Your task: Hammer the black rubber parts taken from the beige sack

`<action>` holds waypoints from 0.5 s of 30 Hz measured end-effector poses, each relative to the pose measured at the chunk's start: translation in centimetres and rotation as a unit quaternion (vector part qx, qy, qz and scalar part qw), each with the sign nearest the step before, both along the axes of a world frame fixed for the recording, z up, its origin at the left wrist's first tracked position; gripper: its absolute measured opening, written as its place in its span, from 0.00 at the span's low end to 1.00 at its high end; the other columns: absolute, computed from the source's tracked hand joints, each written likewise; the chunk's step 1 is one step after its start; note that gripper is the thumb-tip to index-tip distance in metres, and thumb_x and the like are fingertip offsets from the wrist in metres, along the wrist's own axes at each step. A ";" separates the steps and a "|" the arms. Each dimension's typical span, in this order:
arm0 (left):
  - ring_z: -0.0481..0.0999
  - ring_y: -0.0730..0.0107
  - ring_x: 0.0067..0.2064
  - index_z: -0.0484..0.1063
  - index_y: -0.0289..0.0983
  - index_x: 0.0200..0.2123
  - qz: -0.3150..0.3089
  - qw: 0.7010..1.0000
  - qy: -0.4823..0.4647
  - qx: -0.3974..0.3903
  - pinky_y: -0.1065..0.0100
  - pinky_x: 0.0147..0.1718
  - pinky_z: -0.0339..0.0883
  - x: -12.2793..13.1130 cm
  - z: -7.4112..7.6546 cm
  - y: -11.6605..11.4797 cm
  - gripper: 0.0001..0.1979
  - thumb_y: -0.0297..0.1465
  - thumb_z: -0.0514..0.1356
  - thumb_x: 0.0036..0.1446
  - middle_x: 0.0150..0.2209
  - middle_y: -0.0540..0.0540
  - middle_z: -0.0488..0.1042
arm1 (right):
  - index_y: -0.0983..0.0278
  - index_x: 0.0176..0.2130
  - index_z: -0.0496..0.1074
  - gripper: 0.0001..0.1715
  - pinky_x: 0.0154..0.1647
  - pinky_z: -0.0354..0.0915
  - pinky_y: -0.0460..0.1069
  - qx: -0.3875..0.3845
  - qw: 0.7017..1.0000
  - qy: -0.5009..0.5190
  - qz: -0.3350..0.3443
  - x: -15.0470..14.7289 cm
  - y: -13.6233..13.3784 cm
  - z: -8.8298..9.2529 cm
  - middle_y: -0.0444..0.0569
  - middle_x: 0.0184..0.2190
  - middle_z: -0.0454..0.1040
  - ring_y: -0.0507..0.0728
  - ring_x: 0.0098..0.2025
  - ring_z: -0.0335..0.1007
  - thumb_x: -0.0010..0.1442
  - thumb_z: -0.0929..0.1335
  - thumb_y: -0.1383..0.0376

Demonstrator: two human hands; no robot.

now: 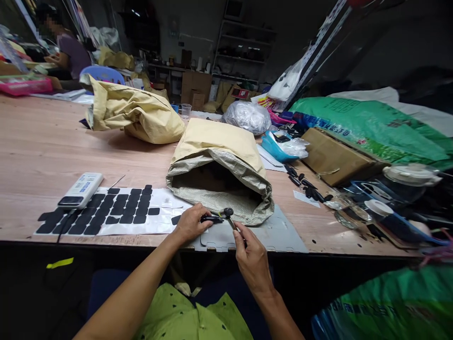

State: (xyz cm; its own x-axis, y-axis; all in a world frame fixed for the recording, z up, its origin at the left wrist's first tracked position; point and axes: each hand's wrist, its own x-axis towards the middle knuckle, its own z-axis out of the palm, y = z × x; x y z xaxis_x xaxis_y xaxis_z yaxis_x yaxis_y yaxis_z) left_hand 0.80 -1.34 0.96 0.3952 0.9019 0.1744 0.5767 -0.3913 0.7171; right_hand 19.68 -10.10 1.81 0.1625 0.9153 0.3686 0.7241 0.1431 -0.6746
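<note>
My left hand (pixel 191 222) is closed on a slim black piece (pixel 213 219), pinching it low over a grey board (pixel 283 231). In my right hand (pixel 250 255) is a small hammer-like tool, its metal shaft (pixel 230 222) slanting up to a round black head (pixel 228 212). That head is close to the far end of the black piece; whether they touch I cannot tell. Just beyond both hands, an open paper sack (pixel 219 137) lies with its grey lining rolled back and its mouth facing me. Its inside is dark.
Left of my hands, a white sheet (pixel 163 212) carries rows of black stickers (pixel 130 208), with a white corded device (pixel 80 190) on it. Another sack (pixel 141 108) lies behind. Loose black pieces (pixel 307 186), a cardboard box (pixel 339 156) and jars stand right. A person (pixel 72 52) sits far left.
</note>
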 end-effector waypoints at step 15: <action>0.70 0.69 0.35 0.77 0.40 0.36 0.002 1.000 0.000 -0.013 0.69 0.35 0.62 0.1 -0.2 0.2 0.05 0.30 0.64 0.53 0.32 0.50 0.69 | 0.60 0.53 0.72 0.21 0.51 0.67 0.52 -0.037 0.999 -0.016 0.031 -1.7 -0.1 0.2 0.52 0.51 0.76 0.58 0.51 0.73 0.66 0.60 0.59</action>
State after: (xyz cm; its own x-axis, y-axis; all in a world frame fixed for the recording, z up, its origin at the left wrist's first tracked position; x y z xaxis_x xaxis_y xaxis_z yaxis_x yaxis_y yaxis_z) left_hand 0.93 -1.15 0.80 0.3910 0.9079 0.1508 0.5789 -0.3701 0.7266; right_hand 17.98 -10.21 1.99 0.0930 0.9482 0.3037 0.7368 0.1396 -0.6616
